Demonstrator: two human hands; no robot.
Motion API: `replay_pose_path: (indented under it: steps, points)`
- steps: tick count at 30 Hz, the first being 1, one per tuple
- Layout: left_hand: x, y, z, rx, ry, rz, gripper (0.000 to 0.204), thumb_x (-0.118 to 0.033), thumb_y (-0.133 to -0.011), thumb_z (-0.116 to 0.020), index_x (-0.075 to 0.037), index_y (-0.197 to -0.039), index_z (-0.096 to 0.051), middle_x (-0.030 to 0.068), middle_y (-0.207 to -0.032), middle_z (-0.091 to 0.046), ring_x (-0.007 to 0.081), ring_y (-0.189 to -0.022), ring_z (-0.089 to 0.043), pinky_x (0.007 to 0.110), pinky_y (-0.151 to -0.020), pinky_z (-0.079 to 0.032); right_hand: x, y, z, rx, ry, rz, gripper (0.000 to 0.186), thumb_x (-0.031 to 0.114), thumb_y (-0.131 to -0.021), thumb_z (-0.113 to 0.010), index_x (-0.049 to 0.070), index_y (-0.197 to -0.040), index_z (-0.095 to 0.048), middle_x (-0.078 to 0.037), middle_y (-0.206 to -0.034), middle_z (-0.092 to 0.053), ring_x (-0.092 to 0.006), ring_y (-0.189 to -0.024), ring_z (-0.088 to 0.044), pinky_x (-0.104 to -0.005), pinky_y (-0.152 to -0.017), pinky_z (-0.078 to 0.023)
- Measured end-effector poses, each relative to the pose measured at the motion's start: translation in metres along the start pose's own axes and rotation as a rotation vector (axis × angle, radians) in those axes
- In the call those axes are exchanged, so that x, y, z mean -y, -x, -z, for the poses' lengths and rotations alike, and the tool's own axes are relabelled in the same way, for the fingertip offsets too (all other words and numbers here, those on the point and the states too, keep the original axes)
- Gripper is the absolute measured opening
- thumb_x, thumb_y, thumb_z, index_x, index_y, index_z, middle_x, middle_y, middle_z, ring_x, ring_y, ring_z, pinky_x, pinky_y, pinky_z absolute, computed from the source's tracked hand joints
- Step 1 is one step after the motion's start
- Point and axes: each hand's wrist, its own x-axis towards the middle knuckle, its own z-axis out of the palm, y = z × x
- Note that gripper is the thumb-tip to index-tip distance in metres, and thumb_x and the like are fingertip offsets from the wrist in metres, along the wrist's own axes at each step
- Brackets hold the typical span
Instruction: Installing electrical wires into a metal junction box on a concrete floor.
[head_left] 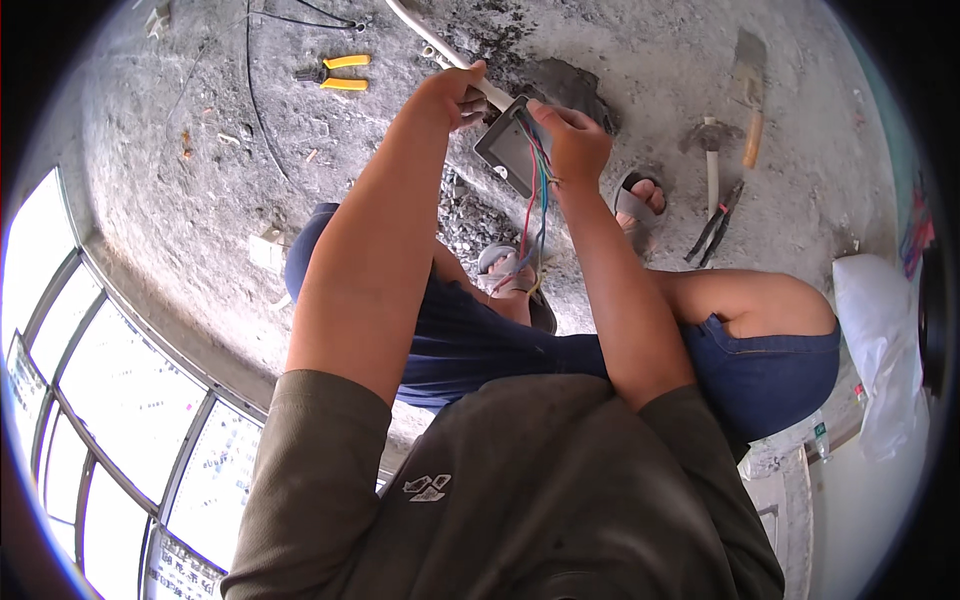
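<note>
Our left hand (462, 100) grips the white conduit (440, 45) slanting up-left from the gray junction box (510, 158), whose upper-right edge our right hand (578, 145) clasps.

A tilted grey box (512, 157) meets a white pipe (436, 43), coloured wires (543, 187) hanging out.

Grey box (506, 152), red-green-blue wires (543, 200), white conduit (496, 95)
</note>
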Motion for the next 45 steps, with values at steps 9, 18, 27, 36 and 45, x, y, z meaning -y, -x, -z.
replay_pose_path:
  steps: [9, 18, 27, 36, 45]
  points:
    - [0.002, 0.009, -0.005, -0.091, -0.127, -0.128, 0.031, -0.035, -0.082, -0.07, -0.009, -0.071, -0.058, 0.0024, -0.061, -0.057, 0.015, -0.052, -0.053, 0.033, -0.058, -0.046, -0.003, -0.014, 0.008, 0.204, -0.528, -0.512, 0.026, 0.021, -0.072, -0.077, 0.002, -0.089, -0.071, -0.006, -0.083, -0.068, -0.0097, -0.067, -0.059, -0.0241, -0.061, -0.045]
    - [0.0, 0.007, -0.012, -0.126, -0.114, -0.09, 0.031, -0.034, -0.082, -0.07, -0.007, -0.073, -0.059, 0.0024, -0.06, -0.056, 0.0145, -0.044, -0.05, 0.033, -0.05, -0.045, -0.01, -0.004, -0.006, -0.06, 0.141, 0.094, 0.027, 0.025, -0.065, -0.08, 0.002, -0.077, -0.071, -0.005, -0.073, -0.068, -0.0162, -0.066, -0.064, -0.0299, -0.065, -0.05]
    - [0.003, 0.0, -0.006, -0.125, -0.103, -0.14, 0.033, -0.036, -0.079, -0.073, -0.006, -0.076, -0.061, 0.0043, -0.064, -0.06, 0.0157, -0.049, -0.056, 0.031, -0.05, -0.045, -0.004, -0.017, 0.0, 0.162, -0.544, -0.56, 0.024, 0.02, -0.071, -0.076, 0.007, -0.091, -0.07, -0.004, -0.081, -0.068, -0.0143, -0.066, -0.063, -0.0282, -0.065, -0.05]
    - [-0.003, -0.012, 0.003, -0.043, 0.109, -0.099, 0.032, -0.033, -0.074, -0.078, -0.005, -0.08, -0.062, 0.0087, -0.077, -0.066, 0.0239, -0.073, -0.066, 0.043, -0.069, -0.057, -0.02, -0.027, 0.014, 0.428, -0.5, -0.524, 0.026, 0.026, -0.079, -0.071, 0.005, -0.094, -0.065, -0.006, -0.085, -0.066, -0.0143, -0.072, -0.063, -0.0266, -0.066, -0.049]
    - [-0.01, -0.008, -0.004, -0.078, -0.061, -0.163, 0.028, -0.03, -0.077, -0.075, -0.005, -0.082, -0.064, 0.0067, -0.074, -0.067, 0.0211, -0.066, -0.067, 0.036, -0.058, -0.056, -0.024, -0.024, 0.008, 0.291, -0.526, -0.407, 0.036, 0.033, -0.085, -0.063, 0.001, -0.101, -0.062, -0.011, -0.091, -0.065, -0.0209, -0.076, -0.063, -0.0312, -0.07, -0.05]
